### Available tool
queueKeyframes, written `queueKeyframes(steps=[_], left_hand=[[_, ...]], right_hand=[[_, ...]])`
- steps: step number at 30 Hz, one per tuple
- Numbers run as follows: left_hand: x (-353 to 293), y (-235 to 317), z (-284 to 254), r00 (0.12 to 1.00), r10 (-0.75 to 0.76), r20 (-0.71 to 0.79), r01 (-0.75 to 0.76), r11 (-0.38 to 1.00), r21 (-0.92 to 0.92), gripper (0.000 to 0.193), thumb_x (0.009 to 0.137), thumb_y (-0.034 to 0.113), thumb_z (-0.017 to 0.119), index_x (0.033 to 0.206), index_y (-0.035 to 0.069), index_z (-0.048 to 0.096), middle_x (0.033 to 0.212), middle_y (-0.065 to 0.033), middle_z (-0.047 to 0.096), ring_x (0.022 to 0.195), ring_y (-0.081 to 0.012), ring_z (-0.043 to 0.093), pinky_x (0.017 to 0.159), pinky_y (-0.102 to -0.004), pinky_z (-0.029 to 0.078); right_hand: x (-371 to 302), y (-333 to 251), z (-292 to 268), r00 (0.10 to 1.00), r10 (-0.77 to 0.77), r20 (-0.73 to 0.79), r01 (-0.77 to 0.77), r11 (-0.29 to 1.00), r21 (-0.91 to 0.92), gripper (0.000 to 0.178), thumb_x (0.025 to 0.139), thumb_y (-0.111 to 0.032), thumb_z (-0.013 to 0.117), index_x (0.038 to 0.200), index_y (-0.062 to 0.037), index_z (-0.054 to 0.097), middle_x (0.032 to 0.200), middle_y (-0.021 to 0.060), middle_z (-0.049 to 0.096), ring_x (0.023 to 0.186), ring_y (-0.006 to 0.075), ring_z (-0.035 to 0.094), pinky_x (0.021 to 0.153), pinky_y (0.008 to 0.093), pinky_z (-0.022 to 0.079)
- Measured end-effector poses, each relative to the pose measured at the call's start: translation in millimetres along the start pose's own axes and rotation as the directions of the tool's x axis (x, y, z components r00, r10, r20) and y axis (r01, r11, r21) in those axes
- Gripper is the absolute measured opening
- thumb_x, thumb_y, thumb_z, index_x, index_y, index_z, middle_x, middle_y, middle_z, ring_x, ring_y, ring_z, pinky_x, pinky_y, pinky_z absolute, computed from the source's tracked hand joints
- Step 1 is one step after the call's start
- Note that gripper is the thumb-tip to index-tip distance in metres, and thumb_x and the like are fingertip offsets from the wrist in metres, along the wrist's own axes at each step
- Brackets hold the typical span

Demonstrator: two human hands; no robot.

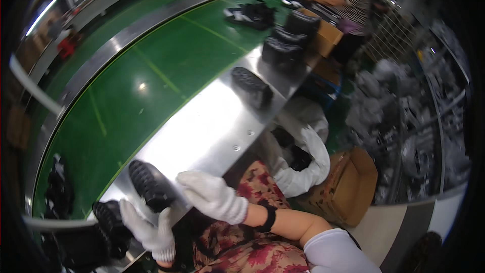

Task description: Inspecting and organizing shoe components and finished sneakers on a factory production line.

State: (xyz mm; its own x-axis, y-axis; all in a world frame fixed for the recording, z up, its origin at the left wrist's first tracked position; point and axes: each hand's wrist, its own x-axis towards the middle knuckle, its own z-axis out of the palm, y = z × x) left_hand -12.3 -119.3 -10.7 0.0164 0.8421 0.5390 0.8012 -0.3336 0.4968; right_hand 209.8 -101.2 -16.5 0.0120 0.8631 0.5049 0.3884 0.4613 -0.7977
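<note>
A black shoe with a lugged sole turned up lies on the bare metal table. My left hand, in a white knitted glove, is open just below this shoe, thumb and fingers spread. The thumb comes close to the shoe's near end; whether it touches cannot be made out. My right hand, gloved alike, is stretched out flat to the right of the shoe, with nothing visible in it. Left of my left hand rests another black shoe, partly covered by the fingers.
Beyond the metal strip runs a green conveyor carrying black shoes. Farther along lie a single shoe and stacked black shoes. At right are a white sack, a cardboard box and plastic-wrapped goods. A co-worker handles shoes.
</note>
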Motion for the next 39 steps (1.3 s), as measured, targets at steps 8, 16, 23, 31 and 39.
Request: queueKeyframes(steps=[8,16,23,31,39], left_hand=[[11.3,76.0,17.9,0.927,0.338,0.164,-0.310,0.934,-0.177,0.035,0.098,0.010,0.073,0.127,-0.007,0.064,0.110,-0.0225,0.070,0.095,-0.0381,0.067,0.088,-0.0467,0.055],[12.4,134.5,88.6,0.724,0.416,0.551,-0.114,0.859,-0.499,0.034,0.091,-0.003,0.071,0.125,-0.005,0.067,0.113,-0.0223,0.071,0.103,-0.0398,0.069,0.095,-0.0475,0.055],[-24.7,162.4,230.1,0.180,0.019,0.984,0.610,0.782,-0.127,0.064,0.107,0.033,0.061,0.150,-0.008,0.041,0.132,-0.0184,0.063,0.108,-0.0190,0.066,0.093,-0.0330,0.057],[-58.5,157.2,371.6,-0.006,0.067,0.998,0.985,-0.173,0.017,0.034,0.105,0.028,0.060,0.123,0.000,0.067,0.113,-0.0154,0.075,0.105,-0.0295,0.072,0.098,-0.0384,0.055],[-56.1,132.0,370.5,0.375,0.188,0.908,-0.402,0.915,-0.024,0.016,0.089,0.010,0.063,0.094,0.000,0.076,0.094,-0.0215,0.073,0.089,-0.0375,0.070,0.077,-0.0453,0.055]], right_hand=[[-168.5,177.3,-167.2,0.616,0.607,-0.502,-0.774,0.344,-0.532,0.064,0.086,-0.031,0.080,0.139,-0.0029,0.057,0.137,0.0227,0.060,0.131,0.0418,0.056,0.110,0.0520,0.047],[-218.8,309.2,-141.9,0.237,0.860,-0.452,-0.858,-0.033,-0.513,0.068,0.084,-0.033,0.075,0.145,-0.0104,0.056,0.155,0.0223,0.048,0.143,0.0459,0.044,0.113,0.0552,0.044],[-128.8,271.6,-160.9,0.451,0.761,-0.466,-0.875,0.275,-0.398,0.024,0.095,-0.021,0.053,0.103,-0.0068,0.071,0.108,0.0239,0.073,0.103,0.0468,0.069,0.088,0.0559,0.055],[-115.2,203.0,-185.8,0.733,0.674,-0.093,-0.660,0.738,0.139,0.029,0.092,-0.014,0.066,0.120,-0.0049,0.065,0.108,0.0233,0.072,0.101,0.0427,0.069,0.087,0.0467,0.056],[-193.1,224.6,-274.1,0.543,0.839,-0.049,-0.564,0.321,-0.761,0.091,0.069,-0.041,0.086,0.149,-0.0147,0.051,0.161,0.0171,0.042,0.150,0.0480,0.032,0.117,0.0596,0.035]])
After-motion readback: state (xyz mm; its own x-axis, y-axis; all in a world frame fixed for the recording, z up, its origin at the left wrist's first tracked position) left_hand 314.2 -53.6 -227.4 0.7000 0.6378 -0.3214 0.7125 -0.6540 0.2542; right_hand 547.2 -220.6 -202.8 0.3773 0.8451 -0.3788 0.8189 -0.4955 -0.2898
